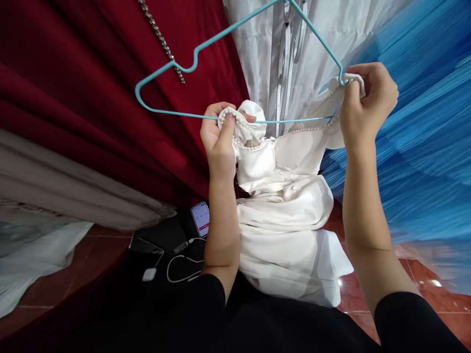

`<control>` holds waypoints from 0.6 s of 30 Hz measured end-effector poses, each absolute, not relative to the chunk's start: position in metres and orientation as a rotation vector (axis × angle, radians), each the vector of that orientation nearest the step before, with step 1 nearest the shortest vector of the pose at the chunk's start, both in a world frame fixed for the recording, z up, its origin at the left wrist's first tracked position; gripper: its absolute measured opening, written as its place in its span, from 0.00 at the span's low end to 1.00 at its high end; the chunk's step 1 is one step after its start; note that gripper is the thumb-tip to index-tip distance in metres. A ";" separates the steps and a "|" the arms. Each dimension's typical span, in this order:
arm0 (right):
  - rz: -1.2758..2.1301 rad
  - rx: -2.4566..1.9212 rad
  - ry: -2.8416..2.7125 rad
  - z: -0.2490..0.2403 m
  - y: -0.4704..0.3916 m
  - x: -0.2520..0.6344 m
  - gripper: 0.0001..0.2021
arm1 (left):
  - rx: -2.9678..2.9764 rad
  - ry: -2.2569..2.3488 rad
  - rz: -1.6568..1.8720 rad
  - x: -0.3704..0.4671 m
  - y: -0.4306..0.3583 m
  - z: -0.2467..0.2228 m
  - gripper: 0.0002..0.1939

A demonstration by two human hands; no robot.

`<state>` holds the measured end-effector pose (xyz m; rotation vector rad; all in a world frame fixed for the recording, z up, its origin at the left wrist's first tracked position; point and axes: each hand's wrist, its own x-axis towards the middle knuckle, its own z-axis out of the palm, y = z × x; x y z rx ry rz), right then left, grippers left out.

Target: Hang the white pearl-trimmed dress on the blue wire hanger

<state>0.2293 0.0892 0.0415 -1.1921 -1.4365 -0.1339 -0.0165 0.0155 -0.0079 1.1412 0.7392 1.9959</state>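
Red cloth (110, 127) behind hanger (196, 55), blue fabric (434, 162); left hand (219, 135), right hand (370, 105) clamped on dress (279, 215)

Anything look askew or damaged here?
The blue hanger sits unevenly against the white garment: its right end meets the pearl-edged strap in the right hand, its left end juts bare past the left hand. No damage shows.
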 end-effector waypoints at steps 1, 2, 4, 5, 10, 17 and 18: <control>-0.119 -1.150 -1.448 0.045 0.088 0.232 0.12 | 1.144 0.752 1.992 -0.019 0.016 -0.007 0.09; -0.099 -1.098 -1.462 0.048 0.088 0.236 0.13 | 1.148 0.763 1.993 -0.022 0.017 -0.007 0.10; -0.064 -1.004 -1.440 0.053 0.090 0.247 0.15 | 1.162 0.760 1.992 -0.028 0.022 -0.008 0.12; -0.043 -0.984 -1.398 0.054 0.093 0.254 0.15 | 1.171 0.751 1.985 -0.030 0.024 -0.009 0.13; 0.115 -0.962 -1.082 0.031 0.090 0.275 0.11 | 1.165 0.720 1.986 -0.022 0.026 -0.015 0.12; -0.194 -0.847 -0.902 -0.018 0.049 0.228 0.04 | 1.116 0.628 1.959 -0.003 0.020 -0.020 0.07; -0.126 -0.859 -0.952 -0.026 0.051 0.220 0.05 | 1.118 0.630 1.973 -0.003 0.021 -0.020 0.07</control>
